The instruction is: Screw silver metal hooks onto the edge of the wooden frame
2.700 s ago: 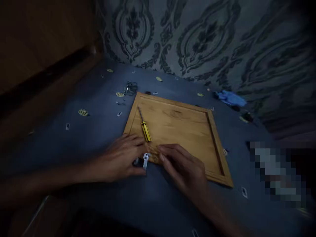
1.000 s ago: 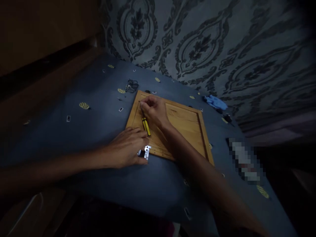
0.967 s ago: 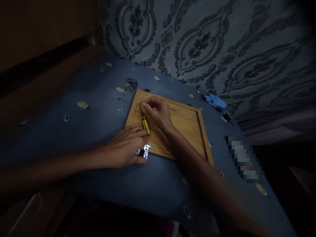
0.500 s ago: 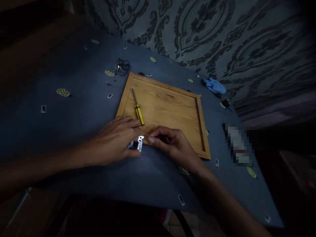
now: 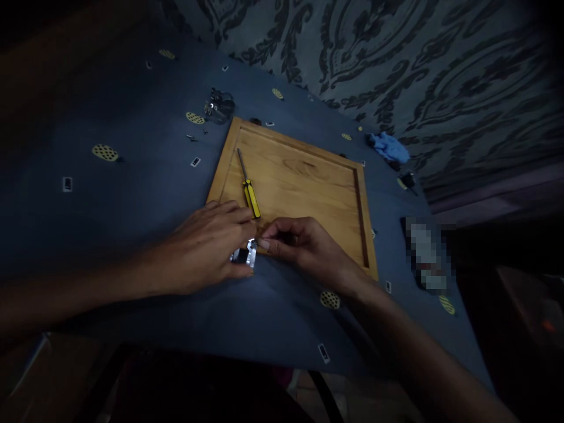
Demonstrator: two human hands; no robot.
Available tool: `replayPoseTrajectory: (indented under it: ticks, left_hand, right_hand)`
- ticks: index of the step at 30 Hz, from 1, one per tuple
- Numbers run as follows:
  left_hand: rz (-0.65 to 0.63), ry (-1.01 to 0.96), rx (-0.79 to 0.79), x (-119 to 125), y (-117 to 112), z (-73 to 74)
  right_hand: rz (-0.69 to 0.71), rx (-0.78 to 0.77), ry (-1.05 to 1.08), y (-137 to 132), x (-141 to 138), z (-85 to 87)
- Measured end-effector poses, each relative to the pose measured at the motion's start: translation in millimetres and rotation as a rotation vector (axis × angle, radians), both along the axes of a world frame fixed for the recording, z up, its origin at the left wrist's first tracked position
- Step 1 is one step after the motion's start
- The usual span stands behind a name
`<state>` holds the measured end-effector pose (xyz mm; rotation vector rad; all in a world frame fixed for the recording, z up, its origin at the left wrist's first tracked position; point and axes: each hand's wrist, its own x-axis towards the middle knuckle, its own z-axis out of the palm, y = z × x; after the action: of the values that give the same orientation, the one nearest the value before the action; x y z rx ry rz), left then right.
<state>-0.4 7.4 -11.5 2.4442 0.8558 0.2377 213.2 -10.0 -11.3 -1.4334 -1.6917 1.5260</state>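
A wooden board (image 5: 304, 188) with a raised rim lies on a blue patterned cloth (image 5: 145, 176). A yellow-and-black screwdriver (image 5: 249, 192) rests on the board near its left edge. My left hand (image 5: 207, 247) is closed on a small silver metal bracket (image 5: 250, 254) at the board's near left corner. My right hand (image 5: 302, 247) is pinched, fingertips at the bracket; something tiny may be between them, too small to name.
A clump of small metal parts (image 5: 219, 108) sits beyond the board's far left corner. A crumpled blue cloth (image 5: 390, 147) lies at the far right. A blurred-out object (image 5: 425, 255) is to the right. A patterned wall (image 5: 396, 64) rises behind.
My right hand left the screwdriver's tip and came back to the bracket at the near corner, pinched. The left hand stayed on the bracket. The view tilted down.
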Motion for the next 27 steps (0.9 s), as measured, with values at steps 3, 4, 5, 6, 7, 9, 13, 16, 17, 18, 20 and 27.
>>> replayPoseTrajectory:
  ticks: [3, 4, 5, 6, 7, 9, 13, 16, 17, 18, 20, 27]
  left_hand:
    - [-0.007, -0.006, 0.000, 0, 0, -0.7]
    - [-0.008, -0.005, -0.003, 0, 0, -0.5]
    - [-0.009, -0.001, -0.007, 0, 0, -0.2]
    - [-0.009, 0.002, -0.009, 0, 1, 0.1]
    - [-0.008, 0.006, -0.009, 1, 1, 0.5]
    - [-0.002, 0.008, -0.007, 1, 1, 1.1]
    - [0.003, 0.021, -0.005, 1, 0, 0.7]
    - [0.001, 0.009, -0.003, 0, 0, 0.4]
    - [0.001, 0.007, -0.004, 0, 0, 0.6]
    - [0.000, 0.012, -0.007, 0, 0, 1.0]
    - [0.000, 0.031, -0.021, 1, 0, 2.2]
    - [0.013, 0.065, -0.051, 3, 1, 6.9]
  right_hand:
    - [0.017, -0.011, -0.007, 2, 0, -0.2]
    - [0.026, -0.011, -0.017, 2, 0, 0.0]
    - [0.033, -0.010, -0.026, 3, 0, 0.3]
    - [0.042, -0.013, -0.032, 4, 0, 0.6]
    - [0.050, -0.019, -0.034, 5, 0, 1.1]
    - [0.071, -0.031, -0.034, 7, 0, 1.9]
    - [0.103, -0.038, -0.055, 11, -1, 3.0]
    - [0.109, -0.045, -0.067, 12, -2, 3.7]
    - [0.107, -0.045, -0.067, 13, -2, 3.9]
    - [0.105, -0.045, -0.065, 13, -2, 4.0]
    - [0.100, -0.055, -0.059, 12, -3, 4.0]
    - [0.022, -0.039, -0.055, 7, -4, -0.1]
